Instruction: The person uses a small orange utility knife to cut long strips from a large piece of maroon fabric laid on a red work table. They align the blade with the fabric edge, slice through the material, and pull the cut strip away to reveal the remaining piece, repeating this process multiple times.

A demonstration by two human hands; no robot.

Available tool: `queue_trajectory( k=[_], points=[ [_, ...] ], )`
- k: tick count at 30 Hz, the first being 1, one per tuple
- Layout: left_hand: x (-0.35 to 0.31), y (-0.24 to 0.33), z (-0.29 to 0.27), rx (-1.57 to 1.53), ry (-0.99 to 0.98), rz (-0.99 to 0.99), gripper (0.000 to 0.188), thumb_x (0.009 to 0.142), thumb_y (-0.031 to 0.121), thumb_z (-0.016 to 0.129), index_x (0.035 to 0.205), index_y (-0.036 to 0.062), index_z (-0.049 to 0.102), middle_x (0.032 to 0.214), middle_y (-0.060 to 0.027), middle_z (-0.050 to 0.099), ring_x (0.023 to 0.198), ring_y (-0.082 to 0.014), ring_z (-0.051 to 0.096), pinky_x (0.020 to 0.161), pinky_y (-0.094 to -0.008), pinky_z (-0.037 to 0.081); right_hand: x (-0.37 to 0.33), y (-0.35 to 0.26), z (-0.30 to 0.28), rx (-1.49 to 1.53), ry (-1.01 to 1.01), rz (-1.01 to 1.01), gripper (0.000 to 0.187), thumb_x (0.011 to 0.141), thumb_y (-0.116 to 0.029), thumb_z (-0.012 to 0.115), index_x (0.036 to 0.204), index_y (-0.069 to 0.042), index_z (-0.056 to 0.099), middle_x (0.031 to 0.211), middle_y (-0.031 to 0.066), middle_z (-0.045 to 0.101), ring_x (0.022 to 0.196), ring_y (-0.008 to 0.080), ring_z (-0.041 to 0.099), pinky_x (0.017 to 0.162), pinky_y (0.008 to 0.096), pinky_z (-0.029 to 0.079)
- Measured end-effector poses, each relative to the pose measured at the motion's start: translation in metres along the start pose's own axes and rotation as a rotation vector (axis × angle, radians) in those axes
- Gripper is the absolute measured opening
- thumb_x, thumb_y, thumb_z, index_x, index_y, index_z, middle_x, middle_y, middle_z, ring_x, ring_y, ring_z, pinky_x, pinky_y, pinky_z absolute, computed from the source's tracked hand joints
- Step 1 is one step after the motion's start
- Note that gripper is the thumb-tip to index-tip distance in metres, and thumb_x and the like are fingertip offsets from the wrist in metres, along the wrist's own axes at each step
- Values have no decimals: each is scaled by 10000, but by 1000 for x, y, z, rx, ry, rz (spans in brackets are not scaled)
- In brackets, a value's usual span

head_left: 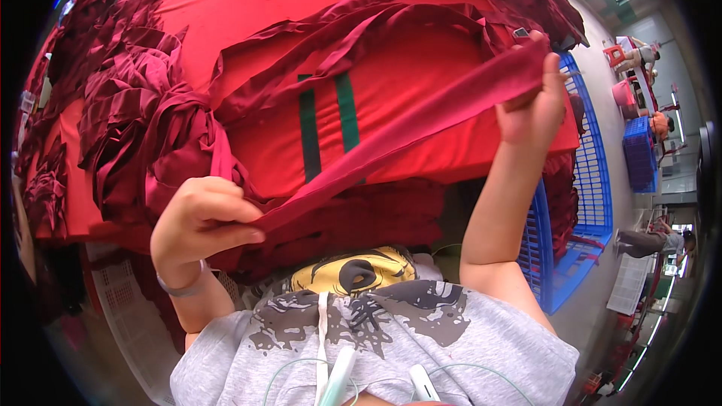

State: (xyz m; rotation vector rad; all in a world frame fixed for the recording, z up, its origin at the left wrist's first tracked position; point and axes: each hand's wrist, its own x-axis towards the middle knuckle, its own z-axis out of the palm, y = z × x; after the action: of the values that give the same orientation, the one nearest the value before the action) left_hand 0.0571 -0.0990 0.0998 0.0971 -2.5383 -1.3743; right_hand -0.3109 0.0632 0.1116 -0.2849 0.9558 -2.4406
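1. The left hand [201, 219] is closed, thumb and curled fingers pinching the lower end of a dark red cloth strip [406, 131]. A thin bracelet [179, 286] sits on this wrist.
2. The right hand [532, 105] is raised, fingers folded over the upper end of the same strip and gripping it against the palm.
3. The strip runs taut in a straight diagonal between the two hands, from the left hand at the lower end up to the right hand.
4. Behind the strip, beyond both hands, lies a table covered in bright red cloth [248, 0]. Two green tape stripes [327, 124] are visible on its surface just behind the strip's middle.
5. A loose loop of further dark red strips [361, 19] lies on the table above the taut strip.
6. Just beyond the left hand, a heaped pile of dark red strips [135, 120] rests on the table, reaching out to the far left edge.
7. Beside and below the right hand stands a blue plastic crate [590, 180], holding more dark red cloth.
8. A pale plastic basket [128, 308] stands below the left hand.
9. Far to the right of the right hand, other people [654, 124] are at work.
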Motion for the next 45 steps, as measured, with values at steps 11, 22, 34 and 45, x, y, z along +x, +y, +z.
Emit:
queue_trajectory(
  k=[11,22,34,45],
  points=[
    [-54,-48,-20,-932,490,434,370,631,282,748,491,174,423,581,73,378,662,-127,350,767,-334,306,25,-106,-146,85,4,-57,327,969,-251,539,1245,-85,597,790,-48,630,414,76,260,416,231,251],
    [-53,-37,-17,52,836,-417,303,782,-10,655,691,65,377,738,27,335,732,-125,346,749,-277,328,71,-199,-276,-795,728,-164,119,842,-74,664,923,6,629,802,60,656,538,151,591,484,290,474],
    [-29,-28,15,954,716,-695,184,770,71,670,873,69,518,1014,-18,556,1025,-239,574,1086,-629,214,176,-196,-341,-956,647,345,67,894,-134,543,931,-77,543,777,79,683,464,146,531,384,274,394],
    [-1,2,52,1358,760,-434,624,797,187,698,1388,219,501,1472,-60,423,1329,-311,409,1083,-558,281,106,-144,-232,-1292,532,-219,434,948,-270,563,1286,-28,439,918,85,606,593,132,588,393,241,379]
  ],
)
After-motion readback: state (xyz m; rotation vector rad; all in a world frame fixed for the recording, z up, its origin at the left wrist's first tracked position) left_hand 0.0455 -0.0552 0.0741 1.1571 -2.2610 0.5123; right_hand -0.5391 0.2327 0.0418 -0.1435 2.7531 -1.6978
